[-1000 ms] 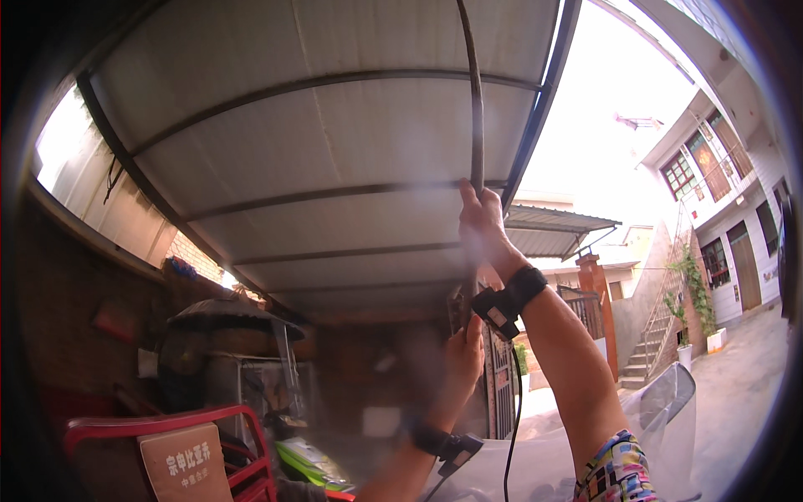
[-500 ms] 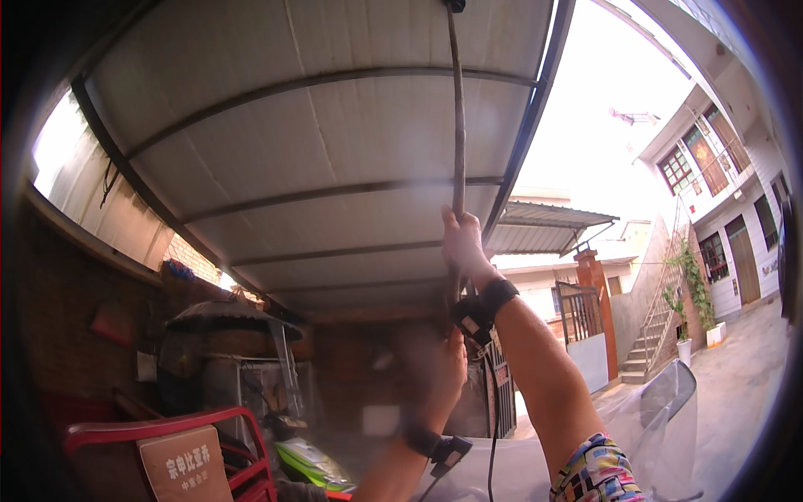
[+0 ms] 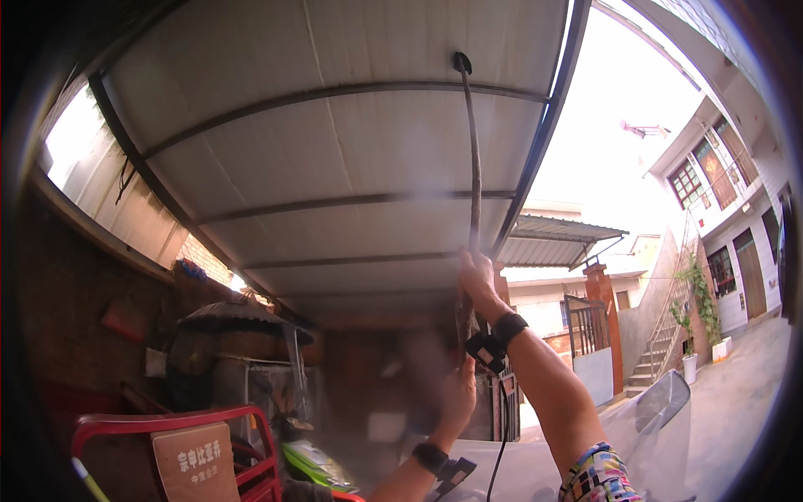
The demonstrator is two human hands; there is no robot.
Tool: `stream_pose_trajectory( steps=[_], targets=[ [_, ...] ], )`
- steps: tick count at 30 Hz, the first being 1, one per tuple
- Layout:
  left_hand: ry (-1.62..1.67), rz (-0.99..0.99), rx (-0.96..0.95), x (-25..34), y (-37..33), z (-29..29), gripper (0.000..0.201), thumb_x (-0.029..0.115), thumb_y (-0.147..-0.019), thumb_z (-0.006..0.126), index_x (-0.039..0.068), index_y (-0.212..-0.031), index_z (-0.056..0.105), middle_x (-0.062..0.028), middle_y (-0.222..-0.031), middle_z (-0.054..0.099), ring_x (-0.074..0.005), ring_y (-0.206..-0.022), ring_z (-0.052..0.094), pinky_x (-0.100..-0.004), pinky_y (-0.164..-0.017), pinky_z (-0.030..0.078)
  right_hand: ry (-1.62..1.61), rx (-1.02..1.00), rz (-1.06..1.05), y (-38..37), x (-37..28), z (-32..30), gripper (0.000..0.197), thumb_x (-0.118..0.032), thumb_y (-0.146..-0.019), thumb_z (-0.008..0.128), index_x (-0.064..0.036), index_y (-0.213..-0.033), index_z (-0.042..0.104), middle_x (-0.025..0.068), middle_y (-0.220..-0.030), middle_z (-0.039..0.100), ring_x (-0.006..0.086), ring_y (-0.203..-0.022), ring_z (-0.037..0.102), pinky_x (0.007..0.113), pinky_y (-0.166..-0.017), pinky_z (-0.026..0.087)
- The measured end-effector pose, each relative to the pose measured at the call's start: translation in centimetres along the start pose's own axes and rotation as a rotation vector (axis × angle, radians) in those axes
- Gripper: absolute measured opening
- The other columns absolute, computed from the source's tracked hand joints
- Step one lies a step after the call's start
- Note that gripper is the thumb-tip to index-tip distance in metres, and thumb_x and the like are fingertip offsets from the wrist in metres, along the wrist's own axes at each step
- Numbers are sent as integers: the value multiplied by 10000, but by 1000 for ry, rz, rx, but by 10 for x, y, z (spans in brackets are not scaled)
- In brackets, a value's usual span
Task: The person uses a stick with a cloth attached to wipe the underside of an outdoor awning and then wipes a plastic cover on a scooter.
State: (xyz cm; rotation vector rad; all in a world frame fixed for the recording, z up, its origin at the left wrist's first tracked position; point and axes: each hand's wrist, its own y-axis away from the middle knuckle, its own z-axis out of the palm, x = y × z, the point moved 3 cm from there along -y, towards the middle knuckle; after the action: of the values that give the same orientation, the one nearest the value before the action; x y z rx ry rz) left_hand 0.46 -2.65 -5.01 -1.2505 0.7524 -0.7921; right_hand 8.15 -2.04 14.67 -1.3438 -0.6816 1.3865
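A long wooden pole [image 3: 474,159] rises from my hands toward the white roof panels [image 3: 393,50]. Its small dark head [image 3: 462,63] is at the panel just beyond a metal crossbar; whether it touches, I cannot tell. My right hand [image 3: 478,280] is wrapped round the pole, with the arm stretched up. Lower down, my left hand [image 3: 456,400] is closed at the pole's lower part, its fingers partly hidden. Black straps with small boxes and cables sit on both wrists.
Dark metal crossbars [image 3: 360,201] run under the roof. Below left stands a red metal frame [image 3: 167,418] with a brown panel, near a green-and-white object [image 3: 314,467]. Clear plastic sheeting [image 3: 669,418] lies at lower right. Beyond are a gate [image 3: 590,335], stairs [image 3: 652,356] and a paved yard.
My hands and the pole have come down, so the pole's head now sits lower in the picture. The view has shifted slightly, with the roof appearing a little lower and further right.
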Motion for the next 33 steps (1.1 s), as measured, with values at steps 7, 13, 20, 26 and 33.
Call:
stream_pose_trajectory(
  steps=[7,13,20,26,33],
  targets=[
    [-123,219,59,9,-37,5,302,247,-890,341,-12,-837,489,-152,-582,471,-271,-512,490,-413,-458,346,-58,-14,-113,0,-90,-10,385,-356,-796,482,19,-722,527,112,-591,530,203,-540,545,332,-479,437],
    [178,-275,-321,15,-100,22,247,137,-861,390,28,-1082,411,-174,-640,493,-309,-550,503,-415,-448,360,-29,-41,-171,-22,-156,-19,386,-411,-820,471,-39,-734,415,19,-444,381,129,-336,386,272,-302,296],
    [288,-173,-97,-9,-75,10,444,349,-882,327,-8,-700,519,-180,-537,471,-340,-533,497,-439,-468,330,-192,-67,-93,-14,-117,0,383,-404,-820,471,-48,-692,411,12,-432,373,132,-320,385,275,-292,299],
    [248,-67,-21,-4,-35,8,541,398,-887,299,-33,-599,453,-173,-467,397,-289,-404,381,-399,-426,288,-92,36,-141,-28,-30,-1,369,-362,-819,489,-15,-695,457,23,-430,393,133,-323,396,283,-314,322],
    [112,-80,8,3,-22,-9,531,392,-888,309,-12,-569,440,-141,-482,403,-236,-438,377,-373,-459,298,-89,-9,-30,1,-41,-1,420,-371,-794,491,42,-740,549,110,-566,495,191,-583,488,348,-562,390]
  ],
)
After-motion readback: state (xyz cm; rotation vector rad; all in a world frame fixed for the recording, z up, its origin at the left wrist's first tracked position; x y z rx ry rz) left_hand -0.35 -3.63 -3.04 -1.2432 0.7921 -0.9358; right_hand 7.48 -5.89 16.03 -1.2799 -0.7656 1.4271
